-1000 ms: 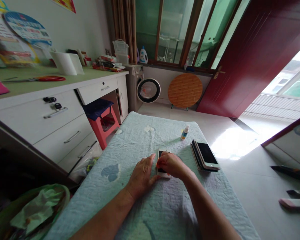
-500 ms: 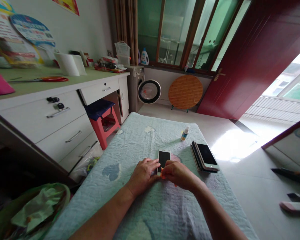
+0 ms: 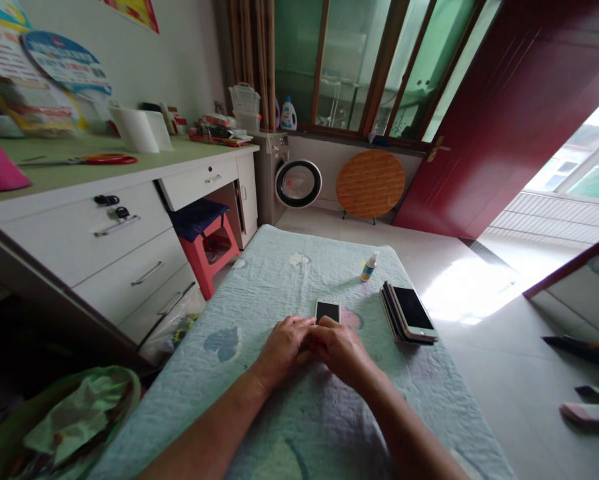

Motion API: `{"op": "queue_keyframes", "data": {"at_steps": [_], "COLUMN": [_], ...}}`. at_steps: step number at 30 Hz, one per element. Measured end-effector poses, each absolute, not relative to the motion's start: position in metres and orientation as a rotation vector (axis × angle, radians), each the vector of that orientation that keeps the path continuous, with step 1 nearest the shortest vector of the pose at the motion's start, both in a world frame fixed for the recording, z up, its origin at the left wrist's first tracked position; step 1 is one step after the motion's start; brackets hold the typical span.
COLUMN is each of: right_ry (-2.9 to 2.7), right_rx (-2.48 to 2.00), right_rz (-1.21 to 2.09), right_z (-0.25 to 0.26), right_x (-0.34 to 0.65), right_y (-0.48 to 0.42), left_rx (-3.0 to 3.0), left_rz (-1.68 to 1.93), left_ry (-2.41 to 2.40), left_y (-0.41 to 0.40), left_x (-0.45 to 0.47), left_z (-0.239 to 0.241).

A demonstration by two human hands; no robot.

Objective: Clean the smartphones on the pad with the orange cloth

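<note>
A white smartphone [image 3: 328, 309] with a dark screen lies face up on the quilted cloth; only its upper part shows past my hands. My left hand [image 3: 285, 343] rests at its left side, fingers bent over the edge and steadying it. Curled over the phone's lower part, my right hand [image 3: 336, 343] touches the left fingers. The small orange thing seen in its pinch half a second ago is hidden behind the fingers now. To the right lies a stack of phones or tablets [image 3: 412, 313], and a small spray bottle [image 3: 370, 267] stands beyond it.
The pale green quilted cloth [image 3: 274, 280] covers the surface before me. On the left are a white drawer desk [image 3: 129, 247], a red stool [image 3: 206, 257] and a bin [image 3: 129, 393]. Beyond are a washing machine with its door open [image 3: 298, 183] and a round wooden tabletop [image 3: 370, 183].
My right hand has moved left and slightly inward, against my left hand, covering more of the phone. The orange thing in its fingers has gone out of sight. My left hand has barely moved.
</note>
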State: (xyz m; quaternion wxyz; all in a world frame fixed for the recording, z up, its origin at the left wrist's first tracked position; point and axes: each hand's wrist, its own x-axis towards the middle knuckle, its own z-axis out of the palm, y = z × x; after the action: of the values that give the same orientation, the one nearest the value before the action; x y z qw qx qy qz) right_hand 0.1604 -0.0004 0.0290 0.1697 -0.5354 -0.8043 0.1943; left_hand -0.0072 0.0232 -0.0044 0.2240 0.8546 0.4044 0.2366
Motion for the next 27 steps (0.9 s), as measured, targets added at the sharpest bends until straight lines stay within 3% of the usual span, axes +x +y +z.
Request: {"op": "queue_keyframes", "data": {"at_steps": [12,19,27], "right_ry": [-2.374,-2.291,-2.286], "right_rx": [-1.52,-1.673,-1.66], "right_rz": [0.66,0.881,0.713], "right_z": [0.036,0.043,0.037], "right_x": [0.182,0.208,0.207], "right_y": [-0.004,-0.005,-0.004], "left_rx": [2.404,2.382,2.348], "left_rz": [0.647,0.614,0.646], "left_ry": [1.092,1.122,1.119], "left_y": [0.024,0.023,0.023], "left_x": [-0.009,-0.009,-0.009], "left_z": [-0.008,-0.005,-0.006]}}
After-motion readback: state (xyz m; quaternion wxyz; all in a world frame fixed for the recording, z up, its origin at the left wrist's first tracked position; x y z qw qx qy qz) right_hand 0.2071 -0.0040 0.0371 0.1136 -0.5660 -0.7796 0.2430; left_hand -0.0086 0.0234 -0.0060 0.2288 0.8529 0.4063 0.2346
